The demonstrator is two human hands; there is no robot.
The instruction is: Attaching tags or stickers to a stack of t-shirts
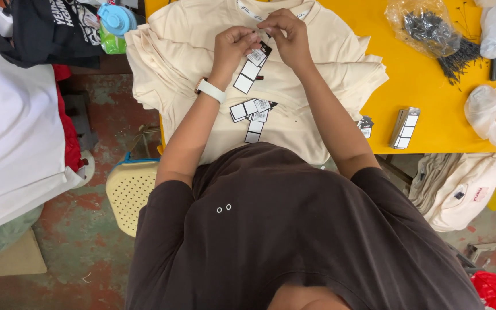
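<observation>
You work at a yellow table (431,103) filling the upper right of the frame. Below it, at lower left, a worn concrete floor (81,252) shows red and green patches. A cream perforated stool (128,192) stands at centre left.

under the hands lie cream shirts (259,69) on a yellow surface (426,115). the tags (252,112) below the hands are black with white panels. the wristband (210,90) is white. the chair (130,192) is pale yellow, dotted.
</observation>
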